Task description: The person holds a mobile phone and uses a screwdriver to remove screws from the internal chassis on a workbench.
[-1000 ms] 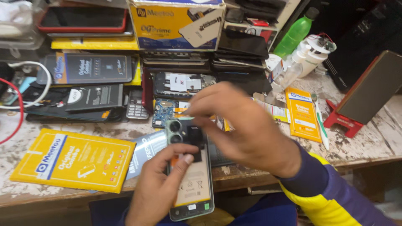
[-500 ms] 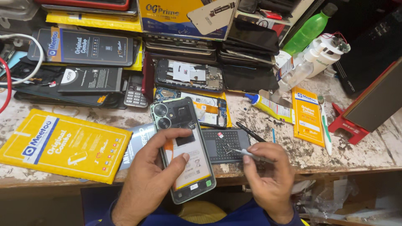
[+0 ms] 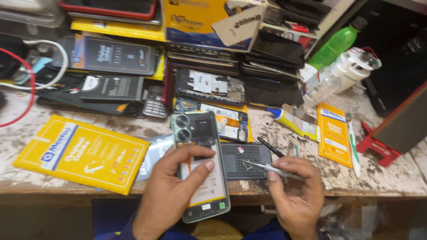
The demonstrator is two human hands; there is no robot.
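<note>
I am gripping the opened phone (image 3: 201, 166) in my left hand (image 3: 171, 191), fingers wrapped around it over the bench edge. My right hand (image 3: 296, 195) is pinching a screwdriver (image 3: 271, 168), tip over the dark mat (image 3: 246, 161); I should be steadying the phone.

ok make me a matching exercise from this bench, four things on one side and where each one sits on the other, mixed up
Things:
1. opened phone
2. screwdriver
3. green bottle
4. yellow packet

Places:
A. far right corner of the bench, lying tilted
B. flat on the bench, left of the left hand
C. gripped in the left hand, its back uncovered
D. pinched in the right hand, tip over the dark mat

Pairs: 1-C, 2-D, 3-A, 4-B
</note>
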